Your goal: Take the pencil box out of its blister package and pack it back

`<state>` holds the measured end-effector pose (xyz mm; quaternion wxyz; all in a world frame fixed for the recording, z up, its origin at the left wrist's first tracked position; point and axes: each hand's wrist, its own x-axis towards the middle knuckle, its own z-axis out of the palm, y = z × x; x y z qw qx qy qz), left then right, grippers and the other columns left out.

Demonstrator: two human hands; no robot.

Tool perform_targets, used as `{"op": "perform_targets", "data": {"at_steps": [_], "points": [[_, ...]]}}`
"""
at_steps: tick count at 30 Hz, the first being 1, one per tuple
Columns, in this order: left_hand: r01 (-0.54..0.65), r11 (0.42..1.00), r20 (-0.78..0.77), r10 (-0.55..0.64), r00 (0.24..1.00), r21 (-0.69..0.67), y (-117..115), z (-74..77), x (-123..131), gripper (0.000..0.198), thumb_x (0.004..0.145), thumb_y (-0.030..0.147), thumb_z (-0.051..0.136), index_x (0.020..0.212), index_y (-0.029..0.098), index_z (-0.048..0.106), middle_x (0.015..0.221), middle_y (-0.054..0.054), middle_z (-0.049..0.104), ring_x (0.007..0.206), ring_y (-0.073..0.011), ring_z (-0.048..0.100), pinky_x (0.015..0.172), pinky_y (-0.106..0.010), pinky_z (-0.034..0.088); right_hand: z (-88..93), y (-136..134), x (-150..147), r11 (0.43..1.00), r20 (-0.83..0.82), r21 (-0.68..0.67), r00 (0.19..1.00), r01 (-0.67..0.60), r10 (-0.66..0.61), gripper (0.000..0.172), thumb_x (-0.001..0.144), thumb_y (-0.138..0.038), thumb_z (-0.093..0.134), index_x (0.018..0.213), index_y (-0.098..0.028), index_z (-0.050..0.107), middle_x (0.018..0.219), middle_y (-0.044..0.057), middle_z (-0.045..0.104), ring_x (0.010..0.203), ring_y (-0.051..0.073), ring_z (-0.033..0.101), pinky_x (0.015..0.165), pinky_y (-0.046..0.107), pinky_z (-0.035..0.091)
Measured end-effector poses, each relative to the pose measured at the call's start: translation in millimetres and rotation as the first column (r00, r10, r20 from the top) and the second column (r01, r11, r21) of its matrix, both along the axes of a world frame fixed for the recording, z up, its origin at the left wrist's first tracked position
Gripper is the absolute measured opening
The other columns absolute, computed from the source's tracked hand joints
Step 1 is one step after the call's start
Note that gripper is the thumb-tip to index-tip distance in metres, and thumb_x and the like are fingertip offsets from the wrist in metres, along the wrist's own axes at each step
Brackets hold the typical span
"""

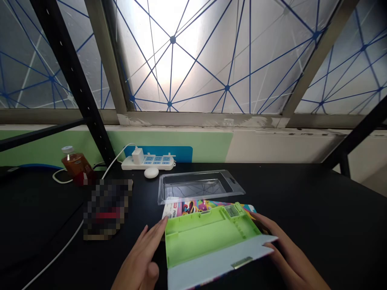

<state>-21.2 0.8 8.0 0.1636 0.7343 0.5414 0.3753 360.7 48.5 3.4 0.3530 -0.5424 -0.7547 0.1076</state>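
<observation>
Two hands | left hand [140, 257] open against green pencil case [208, 237] | right hand [287, 251] gripping its edge

Left hand [140, 257] and right hand [287, 253] flank a green pencil case [208, 237].

We note hard glare through the frosted skylight [172, 68], a dim worktop [326, 209] below, bowed lines toward the frame edges, and 1 pixelated patch [107, 209] left of centre.

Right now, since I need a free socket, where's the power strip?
In the head view, the white power strip lies at the far edge of the black table against the wall, right of the amber bottle and beyond the clear plastic tray.
</observation>
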Motion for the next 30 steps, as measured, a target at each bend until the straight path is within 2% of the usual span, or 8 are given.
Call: {"op": "perform_targets", "data": {"at_steps": [3, 6, 9, 14, 19, 25, 28, 30], "points": [[0.016, 1.000, -0.011, -0.017, 1.000, -0.026, 1.7, -3.1, -1.0, 0.077, 0.099, 0.076, 0.034, 0.164, 0.035, 0.028, 0.161, -0.004, 0.048, 0.145, -0.0361, 0.047, 0.121, -0.053, 0.038, -2.4, 3.5, -2.1, 0.998, 0.012, -0.037, 0.999, 0.046, -0.046, 0.044, 0.105, -0.049, 0.044, 0.146, -0.036, 0.053, 0.144, 0.003, 0.066, 0.126, 0.025, 0.067, 0.096, 0.036, 0.061], [-0.019, 0.995, -0.044, 0.015, 0.999, -0.100, 3.8, -5.4, -0.1, 0.077, 0.102, 0.055, 0.053, 0.166, 0.039, 0.014, 0.160, -0.004, 0.049, 0.142, -0.0333, 0.052, 0.117, -0.053, 0.043, -0.1, 5.9, -7.6, 0.998, 0.040, -0.024, 0.997, 0.063, -0.062, 0.043, 0.104, -0.050, 0.047, 0.140, -0.030, 0.059, 0.137, 0.007, 0.071, 0.120, 0.027, 0.071, 0.093, 0.037, 0.063], [-0.043, 0.992, -0.051, 0.036, 0.998, -0.122, 4.9, -6.9, 1.7, 0.085, 0.102, 0.038, 0.058, 0.166, 0.042, 0.001, 0.156, -0.003, 0.055, 0.138, -0.0292, 0.058, 0.117, -0.054, 0.042, 1.0, 6.7, -10.9, 0.998, 0.081, 0.039, 0.995, 0.051, -0.054, 0.042, 0.104, -0.047, 0.050, 0.140, -0.029, 0.059, 0.135, 0.008, 0.072, 0.118, 0.027, 0.072, 0.092, 0.038, 0.063], [-0.042, 0.996, -0.144, 0.031, 0.989, -0.075, 6.6, -9.1, 0.9, 0.114, 0.084, 0.030, 0.079, 0.166, 0.039, 0.002, 0.159, -0.006, 0.050, 0.141, -0.0361, 0.053, 0.118, -0.057, 0.040, -8.9, 7.7, -6.3, 0.993, 0.141, 0.112, 0.988, 0.041, -0.057, 0.050, 0.101, -0.047, 0.056, 0.147, -0.030, 0.055, 0.141, 0.010, 0.067, 0.122, 0.031, 0.069, 0.091, 0.042, 0.064], [-0.014, 1.000, -0.161, 0.016, 0.987, 0.013, 6.4, -5.7, 1.1, 0.110, 0.084, 0.025, 0.078, 0.166, 0.044, 0.007, 0.162, -0.001, 0.046, 0.142, -0.0347, 0.052, 0.117, -0.051, 0.044, -2.8, 5.6, -9.5, 0.993, 0.028, 0.118, 1.000, -0.005, 0.002, 0.050, 0.097, -0.044, 0.063, 0.144, -0.029, 0.055, 0.141, 0.010, 0.067, 0.121, 0.030, 0.070, 0.094, 0.037, 0.063], [-0.041, 0.987, -0.080, 0.055, 0.995, 0.157, 18.8, 31.3, 10.6, 0.082, 0.102, 0.034, 0.058, 0.167, 0.040, 0.009, 0.169, -0.001, 0.031, 0.148, -0.0315, 0.043, 0.117, -0.044, 0.043, 38.2, 19.6, -18.7, 0.986, -0.235, 0.165, 0.972, 0.025, 0.014, 0.044, 0.091, -0.048, 0.073, 0.125, -0.026, 0.057, 0.141, 0.013, 0.064, 0.121, 0.031, 0.069, 0.090, 0.037, 0.064], [-0.029, 0.995, -0.178, 0.047, 0.983, 0.099, 46.7, 56.0, 14.3, 0.074, 0.107, 0.031, 0.045, 0.168, 0.029, 0.003, 0.171, -0.008, 0.026, 0.152, -0.0297, 0.034, 0.118, -0.045, 0.041, 58.6, 49.1, -23.4, 0.994, -0.296, 0.109, 0.954, -0.016, 0.048, 0.049, 0.084, -0.054, 0.079, 0.116, -0.025, 0.056, 0.147, 0.016, 0.059, 0.127, 0.035, 0.065, 0.096, 0.046, 0.062], [-0.009, 0.997, -0.230, 0.027, 0.973, 0.079, 70.7, 70.9, 15.6, 0.067, 0.107, 0.033, 0.043, 0.167, 0.017, 0.017, 0.169, -0.015, 0.030, 0.154, -0.0330, 0.028, 0.120, -0.050, 0.037, 68.6, 73.7, -29.0, 0.997, -0.328, 0.062, 0.943, -0.041, 0.059, 0.052, 0.082, -0.056, 0.081, 0.114, -0.024, 0.056, 0.149, 0.017, 0.058, 0.130, 0.036, 0.062, 0.099, 0.050, 0.059]]}}
